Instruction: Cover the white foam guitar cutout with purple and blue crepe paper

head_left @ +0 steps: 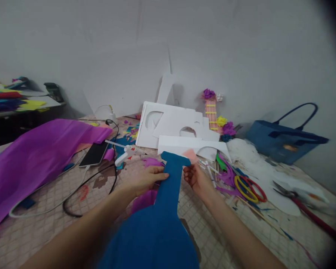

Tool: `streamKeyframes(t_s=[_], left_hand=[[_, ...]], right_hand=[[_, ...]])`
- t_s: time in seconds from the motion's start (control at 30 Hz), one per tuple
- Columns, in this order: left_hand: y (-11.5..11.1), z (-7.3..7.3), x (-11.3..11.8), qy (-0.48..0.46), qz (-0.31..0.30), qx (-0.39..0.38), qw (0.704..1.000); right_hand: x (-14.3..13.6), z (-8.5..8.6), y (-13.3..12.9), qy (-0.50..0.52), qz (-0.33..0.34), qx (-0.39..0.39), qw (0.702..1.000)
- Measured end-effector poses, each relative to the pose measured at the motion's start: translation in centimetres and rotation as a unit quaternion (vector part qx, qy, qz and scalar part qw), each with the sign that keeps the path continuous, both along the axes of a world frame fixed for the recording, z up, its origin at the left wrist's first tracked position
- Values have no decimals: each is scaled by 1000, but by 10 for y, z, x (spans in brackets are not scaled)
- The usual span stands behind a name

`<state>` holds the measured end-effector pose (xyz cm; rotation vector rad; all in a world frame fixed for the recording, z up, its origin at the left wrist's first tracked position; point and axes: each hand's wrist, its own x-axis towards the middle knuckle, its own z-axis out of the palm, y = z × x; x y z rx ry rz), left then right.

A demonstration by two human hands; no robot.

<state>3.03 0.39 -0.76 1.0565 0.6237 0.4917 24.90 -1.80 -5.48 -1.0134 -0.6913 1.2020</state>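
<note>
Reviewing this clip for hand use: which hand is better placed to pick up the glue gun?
Likely the left hand: the glue gun lies just beyond it, on its side; the right hand would cross the blue cutout.

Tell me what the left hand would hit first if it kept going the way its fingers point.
The left hand points right, its fingertips already against the blue cutout's neck. Going on, it would press that first; past it sits the right hand. Depth is hard to judge.
</note>
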Motion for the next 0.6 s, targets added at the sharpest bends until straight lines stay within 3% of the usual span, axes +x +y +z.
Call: streamKeyframes(t_s=[0.27, 0.43, 0.6], left_hand=[[2, -1, 1, 2, 22, -47, 999], [4, -3, 2, -54, 23, -108, 992], [6, -6, 7, -99, -34, -165, 981]], right_hand=[[0, 13, -2, -10, 8, 17, 1000], [0, 21, -5, -71, 2, 41, 997], [0, 17, -3, -142, -28, 70, 987]])
